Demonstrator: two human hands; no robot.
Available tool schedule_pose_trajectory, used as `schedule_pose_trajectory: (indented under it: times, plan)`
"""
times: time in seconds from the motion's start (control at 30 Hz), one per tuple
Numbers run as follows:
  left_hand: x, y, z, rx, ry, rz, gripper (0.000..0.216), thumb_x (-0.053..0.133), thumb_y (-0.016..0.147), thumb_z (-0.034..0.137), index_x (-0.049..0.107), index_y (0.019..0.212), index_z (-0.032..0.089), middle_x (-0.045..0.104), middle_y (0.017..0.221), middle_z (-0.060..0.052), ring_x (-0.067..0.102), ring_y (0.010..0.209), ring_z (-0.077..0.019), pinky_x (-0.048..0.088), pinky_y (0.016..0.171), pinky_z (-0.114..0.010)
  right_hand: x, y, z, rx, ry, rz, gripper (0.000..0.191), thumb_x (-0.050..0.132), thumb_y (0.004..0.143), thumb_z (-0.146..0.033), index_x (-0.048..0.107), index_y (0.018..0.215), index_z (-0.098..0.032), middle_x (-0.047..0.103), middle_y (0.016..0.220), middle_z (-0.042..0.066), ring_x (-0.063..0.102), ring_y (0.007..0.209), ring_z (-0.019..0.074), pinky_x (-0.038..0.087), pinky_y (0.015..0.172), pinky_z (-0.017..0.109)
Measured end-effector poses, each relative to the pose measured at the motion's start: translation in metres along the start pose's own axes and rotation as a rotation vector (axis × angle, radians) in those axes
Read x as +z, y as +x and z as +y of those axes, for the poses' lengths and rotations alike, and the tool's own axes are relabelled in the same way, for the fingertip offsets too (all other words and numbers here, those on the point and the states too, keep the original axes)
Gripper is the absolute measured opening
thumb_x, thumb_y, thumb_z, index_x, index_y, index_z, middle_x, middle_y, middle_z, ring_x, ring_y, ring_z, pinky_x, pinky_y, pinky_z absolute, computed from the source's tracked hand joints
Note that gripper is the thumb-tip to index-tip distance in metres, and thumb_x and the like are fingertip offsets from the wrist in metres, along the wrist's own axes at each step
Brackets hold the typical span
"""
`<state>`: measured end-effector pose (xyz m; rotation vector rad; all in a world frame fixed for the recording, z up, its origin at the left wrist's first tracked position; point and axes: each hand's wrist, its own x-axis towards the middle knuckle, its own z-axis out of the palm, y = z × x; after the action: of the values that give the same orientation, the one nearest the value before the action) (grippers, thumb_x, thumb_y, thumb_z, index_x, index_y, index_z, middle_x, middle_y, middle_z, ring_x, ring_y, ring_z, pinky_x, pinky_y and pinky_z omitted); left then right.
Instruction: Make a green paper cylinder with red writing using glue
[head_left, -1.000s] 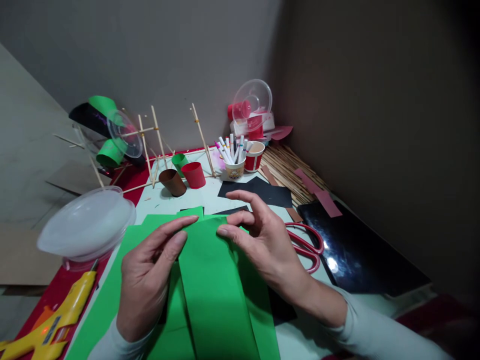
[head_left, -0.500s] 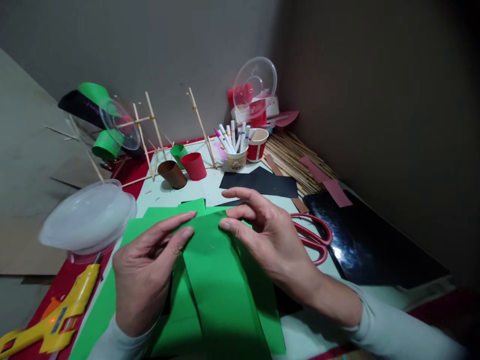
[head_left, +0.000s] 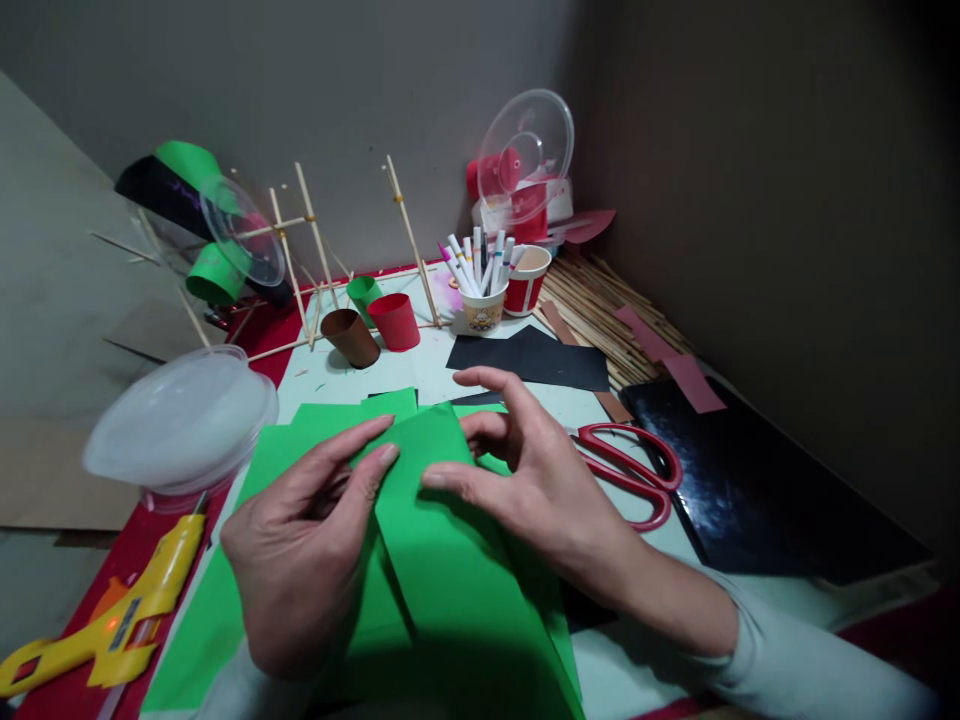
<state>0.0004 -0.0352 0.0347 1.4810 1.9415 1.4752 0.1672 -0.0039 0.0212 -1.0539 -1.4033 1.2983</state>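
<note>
Paper, a bright green strip [head_left: 457, 550], stands out at the near middle of the table [head_left: 412, 372], lifted above flat green sheets [head_left: 217, 610]; its face is plain and gently bowed, its far edge slants up to a corner at the right, and a dark shadow covers its near part; the left hand [head_left: 300, 545] pinches the strip's far left side between thumb and forefinger; the right hand [head_left: 544, 480] has its thumb over the face and fingertips behind the right edge, though whether it grips firmly cannot be told; the strip's near end is lost at the bottom of the view; the left hand's other fingers are mostly hidden, as are the blades of the red-handled scissors [head_left: 671, 470].
</note>
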Motion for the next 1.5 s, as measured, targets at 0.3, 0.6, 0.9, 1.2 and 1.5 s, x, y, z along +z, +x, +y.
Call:
schedule_pose_trajectory:
  times: [0.3,0.6,0.9,1.2,1.5]
  plan:
    - [-0.001,0.008,-0.007,0.061,-0.015,-0.088,0.023,0.068,0.088,0.037,0.08,0.106,0.028,0.081,0.094,0.004,0.07,0.081,-0.0155,0.051,0.073,-0.024,0.001,0.001,0.008,0.11,0.014,-0.057,0.04,0.075,0.082,-0.031,0.061,0.118,-0.023,0.059,0.074,-0.003,0.05,0.062,0.0142,0.037,0.055,0.024]
    - [-0.005,0.014,-0.016,-0.05,-0.141,-0.164,0.009,0.074,0.084,0.035,0.08,0.085,0.028,0.078,0.074,0.006,0.065,0.067,-0.0142,0.047,0.061,-0.025,0.001,0.0,0.015,0.067,0.029,-0.128,0.035,0.066,0.089,-0.031,0.063,0.122,-0.019,0.059,0.078,0.0,0.05,0.066,0.0148,0.037,0.056,0.025]
    - [0.0,0.011,-0.009,-0.135,-0.289,-0.213,0.029,0.074,0.084,0.039,0.073,0.111,0.027,0.059,0.063,0.008,0.05,0.057,-0.0101,0.041,0.055,-0.021,0.002,0.006,0.016,0.041,0.025,-0.037,0.027,0.072,0.083,-0.031,0.066,0.107,-0.02,0.058,0.071,-0.004,0.048,0.062,0.0126,0.036,0.055,0.024]
    - [0.017,0.0,-0.019,-0.447,-0.378,-0.6,0.052,0.075,0.075,0.058,0.04,0.057,0.023,0.029,0.052,0.009,0.025,0.049,-0.0088,0.025,0.045,-0.025,-0.004,0.015,0.013,0.031,0.17,0.089,0.016,0.076,0.077,-0.023,0.066,0.089,-0.019,0.049,0.055,-0.011,0.039,0.049,0.0072,0.028,0.046,0.02]
    - [0.022,-0.002,-0.02,-0.426,-0.297,-0.721,0.045,0.069,0.075,0.059,0.047,0.06,0.023,0.039,0.055,0.006,0.035,0.053,-0.0122,0.031,0.051,-0.028,-0.008,0.018,0.005,0.085,0.234,0.145,0.022,0.083,0.067,-0.026,0.062,0.072,-0.019,0.051,0.056,-0.009,0.046,0.053,0.0094,0.034,0.05,0.022]
